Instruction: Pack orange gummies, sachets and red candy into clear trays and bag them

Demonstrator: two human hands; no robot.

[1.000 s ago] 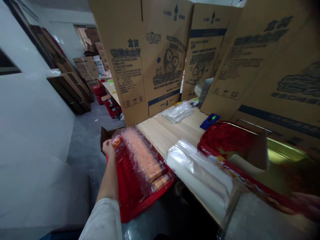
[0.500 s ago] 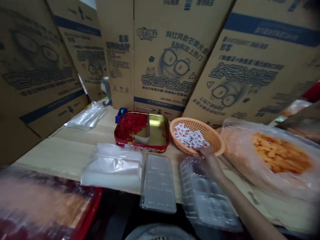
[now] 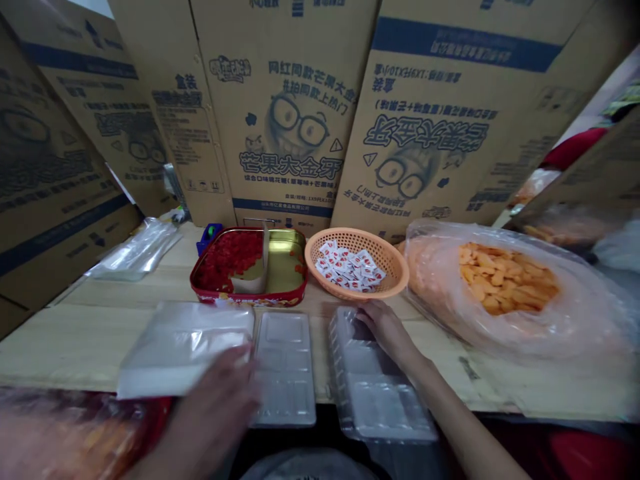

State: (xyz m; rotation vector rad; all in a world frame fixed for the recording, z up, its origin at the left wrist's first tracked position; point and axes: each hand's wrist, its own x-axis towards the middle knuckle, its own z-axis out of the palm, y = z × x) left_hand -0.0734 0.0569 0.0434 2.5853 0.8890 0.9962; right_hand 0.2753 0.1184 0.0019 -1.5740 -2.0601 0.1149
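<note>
Clear ridged plastic clamshell tray (image 3: 373, 383) under right hand (image 3: 387, 331), grip spread; left hand (image 3: 210, 408) by glossy plastic bags (image 3: 185, 347), grip blurred

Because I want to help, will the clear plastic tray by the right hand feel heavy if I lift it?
The clear plastic tray will probably feel light for its size, because its walls look thin and it seems to hold nothing. It may bend or crackle if squeezed. Its shiny surface could also be a little slippery, so lift it gently.
</note>
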